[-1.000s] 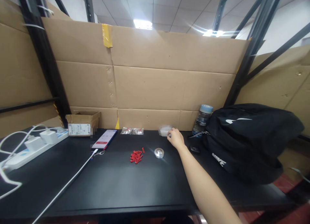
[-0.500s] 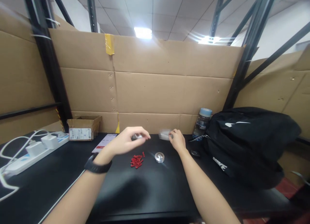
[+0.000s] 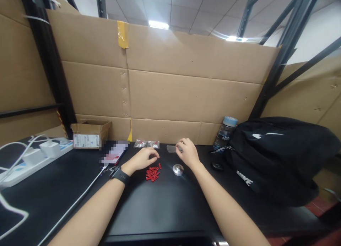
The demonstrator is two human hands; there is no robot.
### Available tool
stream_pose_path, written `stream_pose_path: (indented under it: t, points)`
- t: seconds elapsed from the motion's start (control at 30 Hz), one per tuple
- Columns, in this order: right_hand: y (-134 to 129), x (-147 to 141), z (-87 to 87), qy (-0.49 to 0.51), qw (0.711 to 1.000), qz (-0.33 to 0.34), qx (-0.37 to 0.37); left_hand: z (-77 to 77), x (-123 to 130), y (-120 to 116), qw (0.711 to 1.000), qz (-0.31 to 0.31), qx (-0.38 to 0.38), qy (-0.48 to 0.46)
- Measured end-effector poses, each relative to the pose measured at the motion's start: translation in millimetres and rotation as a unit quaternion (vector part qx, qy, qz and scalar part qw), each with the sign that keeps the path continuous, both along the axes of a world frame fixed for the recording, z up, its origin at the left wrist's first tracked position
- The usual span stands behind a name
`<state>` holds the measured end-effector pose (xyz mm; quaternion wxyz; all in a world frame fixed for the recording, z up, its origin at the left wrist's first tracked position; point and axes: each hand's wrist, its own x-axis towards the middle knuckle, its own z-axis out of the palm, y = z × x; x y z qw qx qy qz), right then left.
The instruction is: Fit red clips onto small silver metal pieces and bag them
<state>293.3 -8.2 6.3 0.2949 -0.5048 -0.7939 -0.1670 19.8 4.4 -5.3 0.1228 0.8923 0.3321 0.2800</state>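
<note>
My left hand (image 3: 144,158) hovers just left of and above a small pile of red clip-like pieces (image 3: 152,174), its fingers curved and apart with nothing visible in them. One more red piece (image 3: 160,165) lies beside the pile. Near the back of the table, my right hand (image 3: 188,153) has its fingertips closed on the edge of a clear plastic bag (image 3: 171,149). A round, shiny silver object (image 3: 178,169) rests between the hands, closer to the right one. Two small clear packets (image 3: 146,143) with bits of red inside lie behind my left hand.
On the left are a phone (image 3: 115,153) with a cable, an open cardboard box (image 3: 90,134) and a white power strip (image 3: 16,176) with chargers. To the right stand a water bottle (image 3: 225,133) and a black backpack (image 3: 277,160). A cardboard wall (image 3: 170,97) closes off the back.
My left hand has lowered toward the red pieces, and the packets behind it now show. The right hand keeps its hold at the clear bag, which lies flatter. The view has shifted slightly.
</note>
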Motion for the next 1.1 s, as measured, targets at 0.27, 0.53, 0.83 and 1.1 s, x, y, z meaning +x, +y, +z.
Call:
stream_pose_path:
  t: [0.27,0.53,0.83,1.1]
  points:
    - [-0.5,-17.7,-8.2,-0.027,0.992,0.068,-0.107,-5.9,3.3,-0.2,0.998,-0.042,0.016,0.048]
    - [-13.8,24.0,14.5,0.000,0.912,0.160,-0.379,-0.9,8.4,-4.9,0.990,-0.028,0.092,0.100]
    - [-12.9,15.9,9.0,-0.029,0.896,0.161,-0.414,8.5,18.6,-5.7,0.985,-0.041,0.101,0.132]
    - [-9.8,20.5,6.6,-0.010,0.898,0.176,-0.403,-0.2,17.5,5.4,0.989,-0.040,0.059,0.128]
